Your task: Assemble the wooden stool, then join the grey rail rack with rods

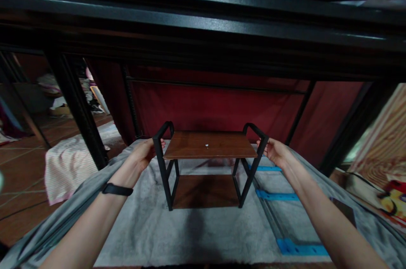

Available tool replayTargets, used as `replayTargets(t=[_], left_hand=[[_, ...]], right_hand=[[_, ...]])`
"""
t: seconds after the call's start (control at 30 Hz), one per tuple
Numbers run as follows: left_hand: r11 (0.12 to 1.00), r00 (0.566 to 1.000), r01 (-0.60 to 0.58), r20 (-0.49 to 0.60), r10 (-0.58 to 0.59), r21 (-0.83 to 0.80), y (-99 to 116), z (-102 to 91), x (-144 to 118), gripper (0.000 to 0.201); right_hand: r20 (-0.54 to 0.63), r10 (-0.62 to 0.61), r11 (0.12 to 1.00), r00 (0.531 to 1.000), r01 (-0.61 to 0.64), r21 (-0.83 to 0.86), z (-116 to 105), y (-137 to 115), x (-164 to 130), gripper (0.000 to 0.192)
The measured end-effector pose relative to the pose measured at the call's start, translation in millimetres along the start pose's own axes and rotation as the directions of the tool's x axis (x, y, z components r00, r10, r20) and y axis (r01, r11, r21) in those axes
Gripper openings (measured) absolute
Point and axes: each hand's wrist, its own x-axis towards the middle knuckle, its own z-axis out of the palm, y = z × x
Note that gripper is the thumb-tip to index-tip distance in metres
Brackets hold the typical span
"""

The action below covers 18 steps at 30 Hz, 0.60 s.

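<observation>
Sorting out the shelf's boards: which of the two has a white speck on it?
The upper board, level with both hands; the speck sits near its middle. The lower board lies shadowed beneath, unmarked.

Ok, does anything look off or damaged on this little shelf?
One thing: a small white speck sits mid-top of the shelf; chip or crumb, I cannot tell. The shelf stands level, left hand and right hand at its ends.
</observation>
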Motion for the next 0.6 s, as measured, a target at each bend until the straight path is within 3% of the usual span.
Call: replayTargets(t=[0.17,0.27,0.43,0.6], left_hand=[[0.996,0.999,0.030,-0.009,-0.031,-0.082,11.6,6.8,-13.4,0.012],[0.991,0.994,0.107,0.018,-0.106,-0.079,19.8,9.2,-17.2,0.011],[0.979,0.978,0.188,0.103,-0.179,-0.079,32.4,10.3,-15.4,0.021],[0.974,0.973,0.218,0.088,-0.212,-0.057,39.5,12.5,-10.9,0.018]], right_hand=[[0.077,0.004,1.000,0.997,-0.003,-0.020,-3.2,-9.6,1.4,0.028],[0.098,0.007,0.998,0.995,-0.002,-0.056,1.1,-13.3,-0.2,0.024],[0.102,0.051,0.998,0.993,-0.047,-0.038,13.2,-20.8,-4.2,0.024],[0.154,0.016,0.997,0.988,-0.004,-0.080,22.4,-28.3,-5.9,0.021]])
